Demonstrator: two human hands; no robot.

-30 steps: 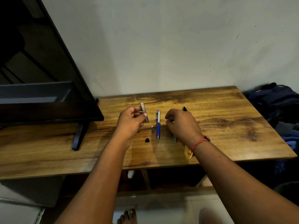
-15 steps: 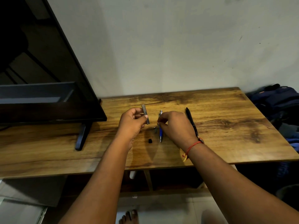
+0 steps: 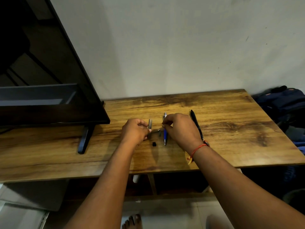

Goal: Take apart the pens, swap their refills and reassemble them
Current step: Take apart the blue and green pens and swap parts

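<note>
Plainly, the left hand [image 3: 135, 131] pinches a short grey barrel piece [image 3: 150, 124] between thumb and fingertips, holding it upright. Just right of that grip, a small grey part [image 3: 159, 133] and the blue pen [image 3: 165, 137] lie on the table [image 3: 231, 138]. A black cap [image 3: 154, 144] sits nearer the person. The right hand [image 3: 180, 129] curls its fingertips together over the blue pen's far end; I cannot tell whether they clamp anything. The black pen [image 3: 196, 124] lies just right of that hand.
</note>
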